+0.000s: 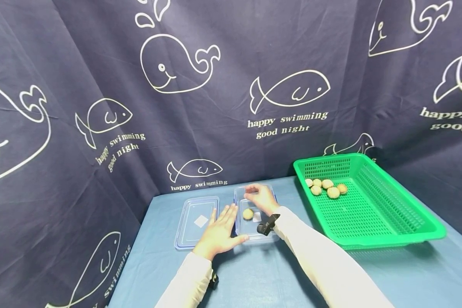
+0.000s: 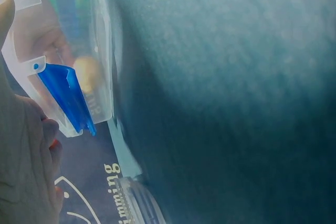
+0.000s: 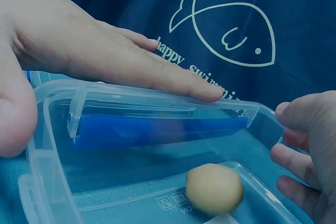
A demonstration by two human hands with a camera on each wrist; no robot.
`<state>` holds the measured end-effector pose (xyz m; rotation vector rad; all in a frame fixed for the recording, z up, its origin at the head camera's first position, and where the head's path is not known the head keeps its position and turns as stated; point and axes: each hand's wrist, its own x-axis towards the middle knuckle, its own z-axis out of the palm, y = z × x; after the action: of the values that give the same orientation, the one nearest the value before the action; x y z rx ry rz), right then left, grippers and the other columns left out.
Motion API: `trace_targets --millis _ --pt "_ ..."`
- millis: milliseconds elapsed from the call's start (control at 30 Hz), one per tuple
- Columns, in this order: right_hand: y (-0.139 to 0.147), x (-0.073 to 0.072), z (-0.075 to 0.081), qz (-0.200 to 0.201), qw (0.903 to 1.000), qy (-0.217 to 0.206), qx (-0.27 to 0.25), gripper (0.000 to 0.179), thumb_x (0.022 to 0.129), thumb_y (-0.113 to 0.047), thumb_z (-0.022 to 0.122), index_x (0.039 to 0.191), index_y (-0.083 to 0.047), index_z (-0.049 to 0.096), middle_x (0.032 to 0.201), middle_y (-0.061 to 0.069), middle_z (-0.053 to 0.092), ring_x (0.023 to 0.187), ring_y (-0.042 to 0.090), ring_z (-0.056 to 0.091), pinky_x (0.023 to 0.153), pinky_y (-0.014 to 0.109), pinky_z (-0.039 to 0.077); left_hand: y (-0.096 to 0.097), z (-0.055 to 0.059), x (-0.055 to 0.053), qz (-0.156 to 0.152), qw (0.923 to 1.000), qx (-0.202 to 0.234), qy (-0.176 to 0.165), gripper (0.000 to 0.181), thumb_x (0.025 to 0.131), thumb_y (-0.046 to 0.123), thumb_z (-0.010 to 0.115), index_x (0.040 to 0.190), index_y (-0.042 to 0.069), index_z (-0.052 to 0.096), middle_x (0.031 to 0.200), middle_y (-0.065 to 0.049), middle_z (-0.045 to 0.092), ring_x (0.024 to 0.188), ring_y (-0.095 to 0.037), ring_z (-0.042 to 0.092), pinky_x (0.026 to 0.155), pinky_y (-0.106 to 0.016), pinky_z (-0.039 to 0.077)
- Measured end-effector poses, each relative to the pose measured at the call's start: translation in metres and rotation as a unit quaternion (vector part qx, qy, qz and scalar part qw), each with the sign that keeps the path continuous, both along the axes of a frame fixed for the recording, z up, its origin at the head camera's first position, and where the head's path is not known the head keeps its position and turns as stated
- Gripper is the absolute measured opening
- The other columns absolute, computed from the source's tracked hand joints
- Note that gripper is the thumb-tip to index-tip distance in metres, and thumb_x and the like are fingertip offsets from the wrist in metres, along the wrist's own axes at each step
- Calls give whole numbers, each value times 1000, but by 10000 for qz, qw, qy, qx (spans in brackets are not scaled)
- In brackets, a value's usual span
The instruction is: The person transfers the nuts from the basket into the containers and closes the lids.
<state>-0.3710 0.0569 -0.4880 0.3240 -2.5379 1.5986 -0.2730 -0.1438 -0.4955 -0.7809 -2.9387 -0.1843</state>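
A clear plastic food box (image 1: 262, 239) with blue side latches (image 3: 157, 130) stands on the table. Inside it lies one round tan ball, walnut-like (image 1: 248, 214), slightly blurred in the right wrist view. My left hand (image 1: 221, 231) has straight fingers along the box's left rim, thumb spread toward its near side. Over the far part of the box is my right hand (image 1: 262, 199), its fingers loosely bent, apart from the ball. Between those fingers (image 3: 296, 163) nothing shows. Whether the right thumb touches the rim, I cannot tell.
A clear lid or second shallow box (image 1: 190, 222) with a white label lies left of the box. To the right stands a green perforated basket (image 1: 369, 214), with several similar balls (image 1: 333, 192) at its far left. A dark printed curtain (image 1: 231, 128) closes off the back.
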Motion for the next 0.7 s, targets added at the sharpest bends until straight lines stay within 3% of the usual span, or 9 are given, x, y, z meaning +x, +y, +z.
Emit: trace_targets --millis 200,500,700 --pt "10 0 12 107 9996 214 -135 31 92 -10 73 120 2 69 115 17 72 110 33 67 94 46 54 1 -1 -1 -94 9999 111 61 102 90 76 45 161 5 24 166 -8 25 153 -26 23 122 -60 11" --pt "43 -1 53 46 9981 573 -234 33 92 -10 74 121 5 68 116 21 72 108 35 68 92 46 54 1 -1 -1 -46 9999 97 37 102 90 76 45 161 6 23 166 -8 24 154 -25 22 122 -60 10" --pt "74 -2 68 -68 9974 710 -141 34 92 -12 74 122 3 68 116 20 72 108 32 69 83 28 52 0 0 0 -35 10000 33 32 102 91 77 43 161 6 23 166 -5 24 154 -24 21 122 -59 9"
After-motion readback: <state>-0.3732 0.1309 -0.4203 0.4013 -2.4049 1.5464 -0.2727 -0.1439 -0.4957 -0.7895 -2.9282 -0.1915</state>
